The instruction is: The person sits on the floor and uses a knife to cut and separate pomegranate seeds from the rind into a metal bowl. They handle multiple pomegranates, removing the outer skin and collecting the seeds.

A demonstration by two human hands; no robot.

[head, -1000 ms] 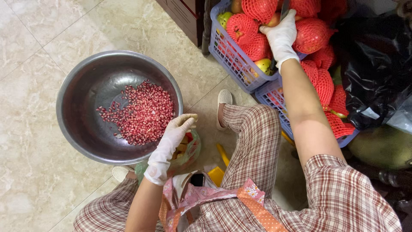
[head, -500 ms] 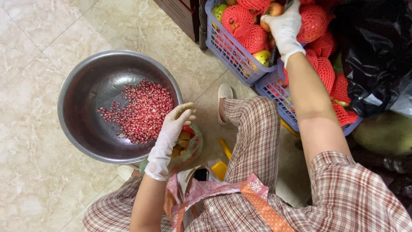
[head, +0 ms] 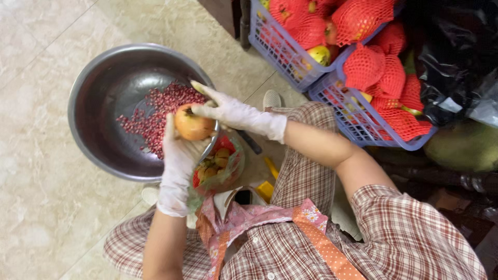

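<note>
1. Head view: a pomegranate (head: 193, 123) is being cupped from below by the left hand (head: 176, 158), its fingers curled partly closed around it.
2. The fruit's top is being pinched by the right hand (head: 228, 111), over the steel bowl (head: 98, 140)'s near-right rim.
3. It is being judged firm, weighty and smooth-skinned; gripping around its middle seems safest.
</note>
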